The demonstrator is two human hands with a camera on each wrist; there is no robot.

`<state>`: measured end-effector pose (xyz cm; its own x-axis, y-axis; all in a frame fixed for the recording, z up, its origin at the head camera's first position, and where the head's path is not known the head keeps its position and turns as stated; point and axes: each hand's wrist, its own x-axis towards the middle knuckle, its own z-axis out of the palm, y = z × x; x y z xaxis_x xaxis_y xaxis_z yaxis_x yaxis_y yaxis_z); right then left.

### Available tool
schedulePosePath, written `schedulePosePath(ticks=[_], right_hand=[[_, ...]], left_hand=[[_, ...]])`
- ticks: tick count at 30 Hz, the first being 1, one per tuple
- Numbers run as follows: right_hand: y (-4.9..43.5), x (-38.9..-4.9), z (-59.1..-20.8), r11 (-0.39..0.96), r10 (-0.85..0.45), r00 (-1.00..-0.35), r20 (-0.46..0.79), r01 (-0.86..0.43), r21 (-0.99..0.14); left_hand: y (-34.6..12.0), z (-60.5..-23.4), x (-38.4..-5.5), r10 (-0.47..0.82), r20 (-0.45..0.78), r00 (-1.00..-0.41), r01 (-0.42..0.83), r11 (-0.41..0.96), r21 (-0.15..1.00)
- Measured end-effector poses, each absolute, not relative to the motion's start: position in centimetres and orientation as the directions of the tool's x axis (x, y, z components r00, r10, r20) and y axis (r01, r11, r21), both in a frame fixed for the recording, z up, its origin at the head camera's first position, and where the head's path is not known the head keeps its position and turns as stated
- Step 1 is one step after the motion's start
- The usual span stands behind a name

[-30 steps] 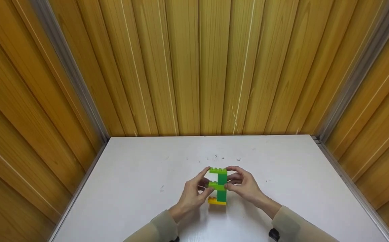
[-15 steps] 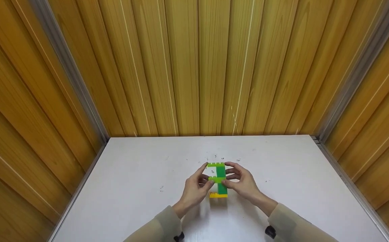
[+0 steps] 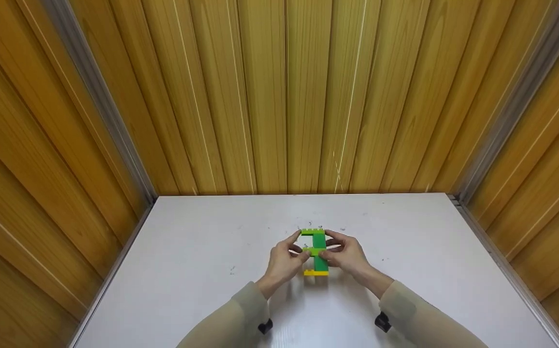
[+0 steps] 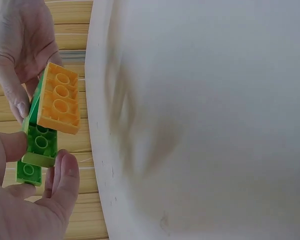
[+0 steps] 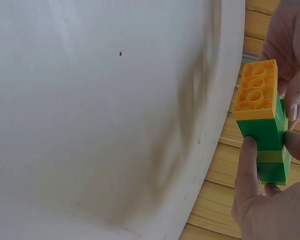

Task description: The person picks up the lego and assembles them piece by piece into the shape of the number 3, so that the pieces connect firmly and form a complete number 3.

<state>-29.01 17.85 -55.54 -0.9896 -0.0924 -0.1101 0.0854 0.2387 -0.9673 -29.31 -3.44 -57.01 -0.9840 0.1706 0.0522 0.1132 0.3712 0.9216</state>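
Note:
A stack of toy building bricks is held in both hands, off the table, in the head view. Its right side is a column of dark green bricks (image 3: 319, 240). Lime bricks jut left from it at the top (image 3: 312, 232) and the middle (image 3: 315, 252), with a yellow brick (image 3: 316, 273) at the bottom. My left hand (image 3: 283, 263) pinches the left ends of the lime bricks. From the right, my right hand (image 3: 351, 255) grips the column, thumb at the middle brick. Both wrist views show the hollow underside of the yellow brick (image 4: 60, 100).
Below the hands lies a white table (image 3: 202, 270) with small dark scuff marks. Wood-patterned walls (image 3: 269, 96) with grey metal corner posts (image 3: 110, 106) enclose it at the back and sides. Shadows of hands and bricks fall on the tabletop.
Both hands have carried the brick stack forward, away from the body, and it sits higher in the head view. The grip of each hand looks much the same.

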Motion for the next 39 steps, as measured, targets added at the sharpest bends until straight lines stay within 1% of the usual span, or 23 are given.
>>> schedulePosePath(ticks=[7,12,15,20,25,29,39], right_hand=[[17.4,-30.4,-56.0,0.266,-0.04,-0.98,-0.194,0.177,-0.948],[17.1,-31.2,-56.4,0.296,-0.022,-0.972,-0.236,0.219,-0.93],[17.0,-31.6,-56.6,0.314,-0.008,-0.969,-0.245,0.23,-0.921],[16.8,-32.0,-56.8,0.353,0.004,-0.966,-0.26,0.245,-0.903],[16.7,-32.2,-57.2,0.374,-0.011,-0.96,-0.281,0.256,-0.891],[16.6,-32.1,-57.3,0.391,-0.024,-0.953,-0.303,0.27,-0.88],[16.7,-32.6,-57.5,0.428,-0.024,-0.949,-0.313,0.273,-0.861]], left_hand=[[-2.8,-57.0,-30.7,0.139,-0.049,-0.989,0.017,0.434,0.901],[-2.6,-57.5,-31.5,0.102,-0.107,-0.989,-0.049,0.458,0.888],[-2.5,-57.6,-31.8,0.09,-0.12,-0.989,-0.065,0.468,0.882],[-2.2,-57.7,-32.2,0.071,-0.182,-0.981,-0.124,0.492,0.862],[-1.9,-57.7,-32.5,0.03,-0.239,-0.971,-0.186,0.535,0.824],[-1.8,-57.8,-32.5,-0.006,-0.257,-0.966,-0.216,0.567,0.795],[-1.5,-58.0,-32.8,-0.058,-0.315,-0.947,-0.293,0.55,0.782]])
